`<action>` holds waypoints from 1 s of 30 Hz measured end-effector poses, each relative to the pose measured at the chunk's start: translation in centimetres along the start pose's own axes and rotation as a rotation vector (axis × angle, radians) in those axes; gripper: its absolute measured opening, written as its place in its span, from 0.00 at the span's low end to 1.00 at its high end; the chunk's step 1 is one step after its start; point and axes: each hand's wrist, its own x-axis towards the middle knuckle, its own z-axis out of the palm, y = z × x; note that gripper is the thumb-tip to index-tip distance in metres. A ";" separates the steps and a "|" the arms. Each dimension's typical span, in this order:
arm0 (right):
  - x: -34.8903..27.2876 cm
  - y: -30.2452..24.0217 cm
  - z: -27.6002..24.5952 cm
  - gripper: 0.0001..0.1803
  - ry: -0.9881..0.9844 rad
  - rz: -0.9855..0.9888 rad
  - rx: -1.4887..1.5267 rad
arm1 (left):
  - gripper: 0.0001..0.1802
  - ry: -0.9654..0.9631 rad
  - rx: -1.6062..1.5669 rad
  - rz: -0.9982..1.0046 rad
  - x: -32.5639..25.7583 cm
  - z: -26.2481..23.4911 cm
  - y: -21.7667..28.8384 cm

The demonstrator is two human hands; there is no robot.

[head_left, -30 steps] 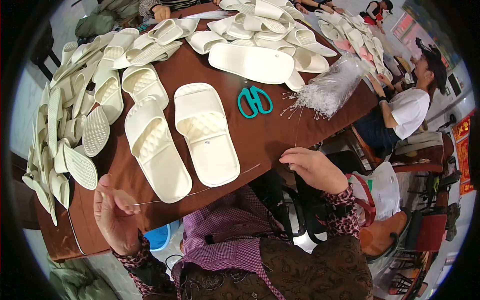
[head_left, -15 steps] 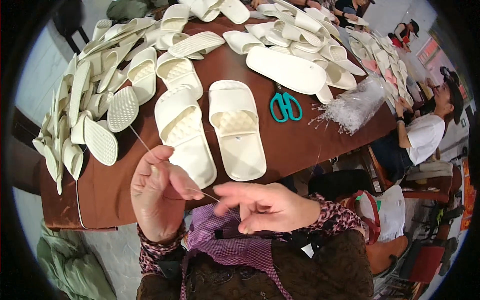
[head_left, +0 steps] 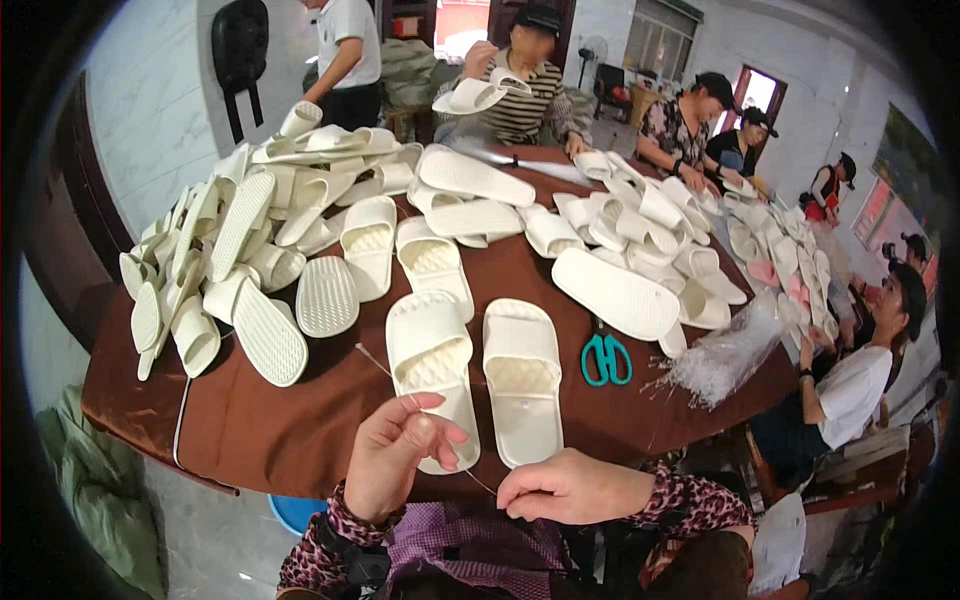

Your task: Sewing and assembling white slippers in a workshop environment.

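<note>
A thin, pale plastic tag fastener [head_left: 374,360] with a small knob at its end is pinched between the thumb and fingers of my left hand [head_left: 395,455]. Its other end runs to the curled fingertips of my right hand [head_left: 580,487], which close on it. Just beyond my hands, two cream slippers stand side by side on the brown tablecloth. The left slipper [head_left: 430,345] is partly covered by my left hand. The right slipper [head_left: 522,385] has its toe pointing away and a small mark on its insole. Neither hand grips a slipper.
Teal-handled scissors [head_left: 606,358] lie right of the pair, near a clear bag of plastic fasteners [head_left: 735,350]. Slippers are heaped at the left [head_left: 240,225] and right [head_left: 640,210]. Across the table a person holds up slippers [head_left: 475,97]; other people work along the right.
The view has tilted up, showing more of the room. My right hand's fingers, spread before, are now curled together on the strand. My left hand still pinches it.
</note>
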 end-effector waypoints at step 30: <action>2.0 -4.8 -3.7 0.10 0.433 -0.423 -1.179 | 0.09 -0.079 1.131 0.639 -0.1 2.0 2.6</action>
